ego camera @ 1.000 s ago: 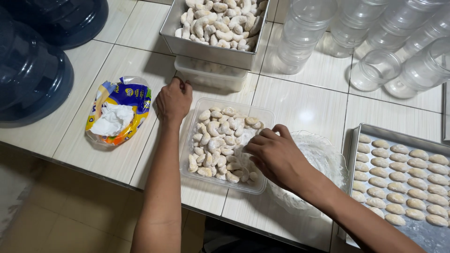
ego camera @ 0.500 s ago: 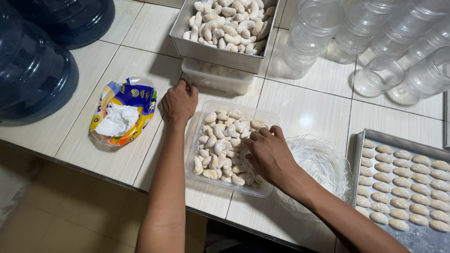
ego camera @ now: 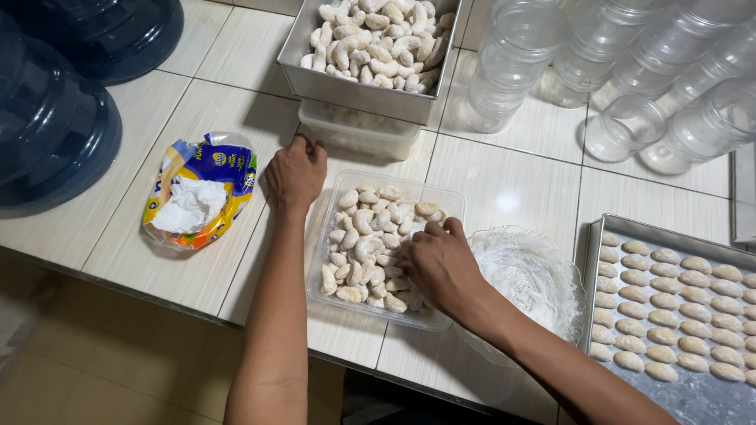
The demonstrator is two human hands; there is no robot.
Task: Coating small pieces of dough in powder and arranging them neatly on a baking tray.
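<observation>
A clear plastic tub on the tiled counter holds several pale crescent cookies. My right hand reaches into the tub from the right, its fingers curled down among the cookies; whether it grips one is hidden. My left hand rests loosely closed on the counter just past the tub's upper left corner and holds nothing. A glass bowl of white powder sits right of the tub, partly behind my right forearm.
A metal tray of crescent cookies rests on a plastic tub at the back. Several empty clear jars lie at the back right. A baking tray of round cookies is right. An open powder bag and blue water jugs are left.
The view shifted slightly. My right hand has slid a little further down into the tub's cookies. My left hand stays by the tub's corner.
</observation>
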